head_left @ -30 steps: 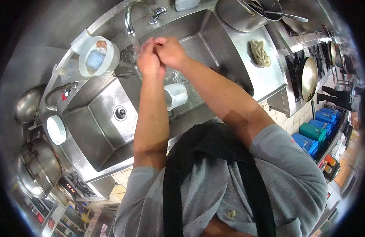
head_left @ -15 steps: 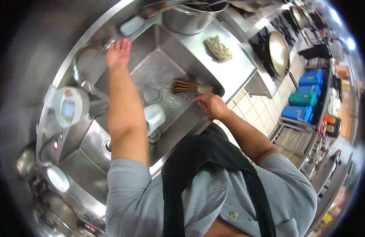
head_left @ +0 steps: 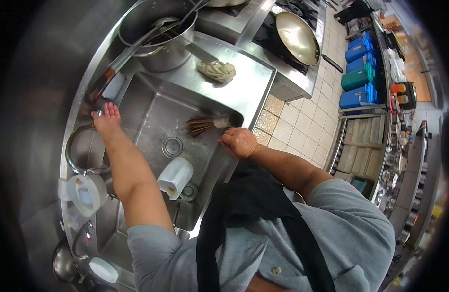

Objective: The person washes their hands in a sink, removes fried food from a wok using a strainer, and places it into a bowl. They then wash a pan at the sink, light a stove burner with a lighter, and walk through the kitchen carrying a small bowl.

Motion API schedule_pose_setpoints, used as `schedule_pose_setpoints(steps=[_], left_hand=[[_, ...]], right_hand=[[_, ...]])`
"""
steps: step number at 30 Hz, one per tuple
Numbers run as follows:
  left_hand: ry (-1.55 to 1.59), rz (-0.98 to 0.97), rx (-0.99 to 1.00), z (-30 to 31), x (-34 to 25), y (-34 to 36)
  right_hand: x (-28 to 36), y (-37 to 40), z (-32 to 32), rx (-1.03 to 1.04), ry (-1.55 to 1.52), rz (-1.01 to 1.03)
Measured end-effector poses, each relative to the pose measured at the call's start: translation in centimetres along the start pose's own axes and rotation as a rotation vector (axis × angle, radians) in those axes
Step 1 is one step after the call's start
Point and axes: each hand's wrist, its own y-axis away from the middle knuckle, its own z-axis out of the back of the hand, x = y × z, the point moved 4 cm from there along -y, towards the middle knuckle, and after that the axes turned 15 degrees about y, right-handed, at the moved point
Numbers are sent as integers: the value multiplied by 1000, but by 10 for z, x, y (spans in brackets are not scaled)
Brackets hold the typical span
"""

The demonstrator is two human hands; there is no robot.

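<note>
My left hand (head_left: 107,118) reaches to the back of the steel sink (head_left: 137,104), fingers stretched out, thumb side against a small tap knob (head_left: 99,113). Below it curves the metal spout (head_left: 71,146), partly behind my forearm. My right hand (head_left: 240,142) is at the sink's front edge, fingers curled; whether they hold anything is hidden. Just beyond it, a bamboo wok brush (head_left: 205,125) lies in the basin's right corner, bristles to the left. A translucent white plastic jug (head_left: 176,176) lies in the basin between my arms, near a drain (head_left: 172,147).
A large pot (head_left: 161,53) with long-handled utensils stands beyond the sink. A crumpled cloth (head_left: 217,71) lies on the steel counter. A wok (head_left: 298,39) sits on the stove. Blue bins (head_left: 358,97) and shelving line the right. A round plastic container (head_left: 88,194) stands left.
The camera view has shifted, showing more of the pot and counter. My left fingers, raised and spread before, now lie lower by the tap knob. My right hand stays at the sink edge.
</note>
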Motion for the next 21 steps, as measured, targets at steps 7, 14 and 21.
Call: schedule_pose_setpoints(steps=[7, 14, 21], left_hand=[[-174, -96, -161, 2, 1, 4], [-880, 142, 160, 69, 89, 75], [-1299, 104, 313, 132, 193, 240]], right_hand=[[-3, 2, -5, 93, 33, -48], [-3, 4, -2, 128, 15, -56], [-24, 38, 55, -227, -157, 168]])
